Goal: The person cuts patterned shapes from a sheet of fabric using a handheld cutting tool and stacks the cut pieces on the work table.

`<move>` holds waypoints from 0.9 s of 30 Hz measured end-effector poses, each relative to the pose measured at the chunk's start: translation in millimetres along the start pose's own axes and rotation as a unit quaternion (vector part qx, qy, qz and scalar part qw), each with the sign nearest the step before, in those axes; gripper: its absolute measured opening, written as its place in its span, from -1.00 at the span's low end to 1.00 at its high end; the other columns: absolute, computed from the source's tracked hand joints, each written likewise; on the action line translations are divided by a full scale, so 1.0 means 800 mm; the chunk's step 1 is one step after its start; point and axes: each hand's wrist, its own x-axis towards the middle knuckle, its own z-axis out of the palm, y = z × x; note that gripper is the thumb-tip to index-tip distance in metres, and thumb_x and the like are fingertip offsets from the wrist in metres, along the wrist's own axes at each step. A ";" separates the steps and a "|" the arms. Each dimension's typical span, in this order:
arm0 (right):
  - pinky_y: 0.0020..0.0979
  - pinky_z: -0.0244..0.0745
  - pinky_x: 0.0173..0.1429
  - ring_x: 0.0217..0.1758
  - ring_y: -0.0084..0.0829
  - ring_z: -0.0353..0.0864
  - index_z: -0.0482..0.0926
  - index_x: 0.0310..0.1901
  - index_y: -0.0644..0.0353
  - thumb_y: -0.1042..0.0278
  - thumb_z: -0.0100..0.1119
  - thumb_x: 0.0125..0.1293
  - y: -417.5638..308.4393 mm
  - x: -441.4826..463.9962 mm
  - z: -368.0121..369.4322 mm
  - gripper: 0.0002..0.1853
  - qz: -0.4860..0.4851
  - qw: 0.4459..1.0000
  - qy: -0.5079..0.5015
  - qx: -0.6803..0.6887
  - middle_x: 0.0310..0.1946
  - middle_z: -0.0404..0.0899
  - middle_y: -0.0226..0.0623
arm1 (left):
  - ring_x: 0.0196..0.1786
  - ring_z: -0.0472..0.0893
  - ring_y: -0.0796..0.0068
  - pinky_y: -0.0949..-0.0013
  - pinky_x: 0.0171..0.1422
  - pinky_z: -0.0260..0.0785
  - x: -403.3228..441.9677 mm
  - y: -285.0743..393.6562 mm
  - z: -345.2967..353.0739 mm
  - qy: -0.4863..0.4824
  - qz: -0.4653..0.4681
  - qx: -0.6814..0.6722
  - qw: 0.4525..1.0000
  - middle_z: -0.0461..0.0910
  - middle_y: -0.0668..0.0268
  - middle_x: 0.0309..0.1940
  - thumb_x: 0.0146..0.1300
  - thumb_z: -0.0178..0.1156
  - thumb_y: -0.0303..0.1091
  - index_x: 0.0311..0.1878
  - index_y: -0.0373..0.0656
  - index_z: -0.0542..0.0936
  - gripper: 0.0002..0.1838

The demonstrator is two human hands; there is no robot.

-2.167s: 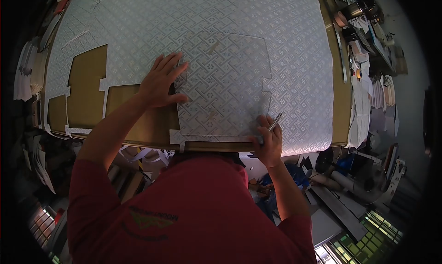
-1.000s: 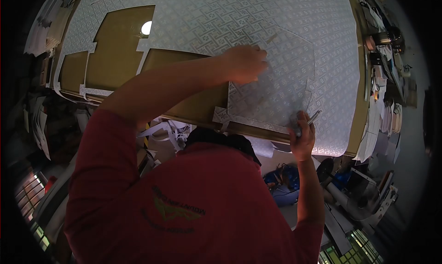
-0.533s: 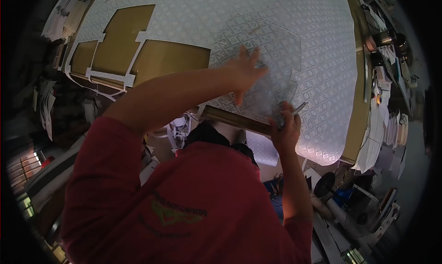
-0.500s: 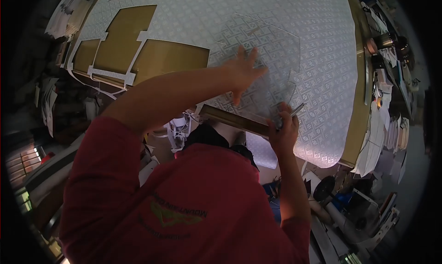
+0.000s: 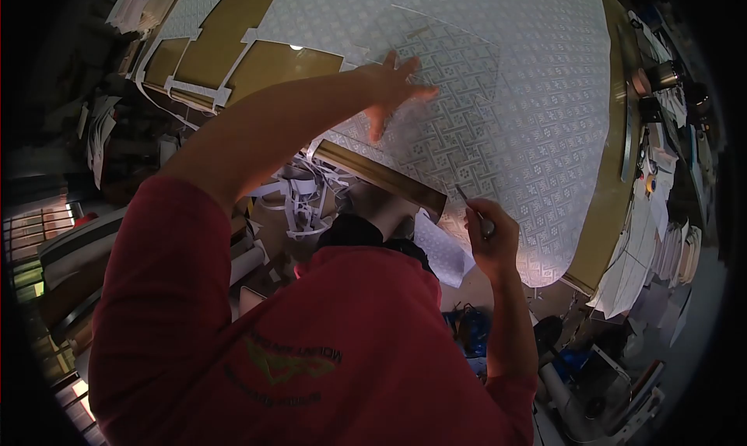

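My left hand point(image 5: 397, 92) presses down with its fingers spread on a clear sheet template point(image 5: 459, 61). The template lies on pale grey patterned material point(image 5: 552, 127) that covers much of the table. In my right hand point(image 5: 496, 236) is a slim, pointed metal knife point(image 5: 462, 193), gripped in closed fingers. Its tip points up and left over the material by the near edge, close to a cut-out that bares the brown tabletop point(image 5: 381, 173). Whether the tip touches the material I cannot tell.
Larger cut-outs at the far left expose brown board point(image 5: 276, 68), with narrow strips between them. Cut-off strips point(image 5: 299, 201) hang or lie below the near edge. A metal ruler point(image 5: 627, 150) lies along the right edge, near paper patterns point(image 5: 634, 244). A fan point(image 5: 548, 333) stands lower right.
My right hand has drawn back toward me, and the knife has swung from pointing up-right to up-left. My left hand stays spread on the template. More strips show below the edge.
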 end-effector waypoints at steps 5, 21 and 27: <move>-0.32 0.63 -0.16 -0.30 -0.27 0.81 0.70 -0.09 0.20 0.49 0.40 0.35 -0.006 0.032 -0.018 -0.87 0.032 0.994 -0.101 -0.019 -0.34 0.77 -0.12 | 0.73 -0.22 -0.48 -0.32 0.65 0.26 0.002 -0.005 0.009 0.014 0.001 -0.014 1.000 -0.34 -0.04 0.77 -0.52 0.85 -0.19 0.73 0.54 0.04 0.63; -0.40 0.63 -0.09 -0.22 -0.43 0.80 0.68 -0.13 0.29 0.58 0.43 0.33 -0.034 0.097 -0.030 -0.87 0.019 0.971 -0.228 -0.069 -0.27 0.81 -0.19 | 0.72 -0.16 -0.49 -0.32 0.64 0.28 0.004 -0.009 0.014 0.024 0.002 -0.009 1.000 -0.32 0.00 0.78 -0.52 0.86 -0.16 0.73 0.59 0.02 0.65; -0.38 0.67 -0.08 -0.17 -0.32 0.85 0.68 -0.14 0.30 0.61 0.40 0.33 -0.038 0.101 -0.028 -0.88 -0.010 0.964 -0.246 -0.100 -0.27 0.81 -0.15 | 0.71 -0.15 -0.50 -0.33 0.65 0.27 0.003 -0.007 0.011 0.022 0.000 -0.007 1.000 -0.31 -0.03 0.77 -0.52 0.86 -0.16 0.72 0.58 0.04 0.63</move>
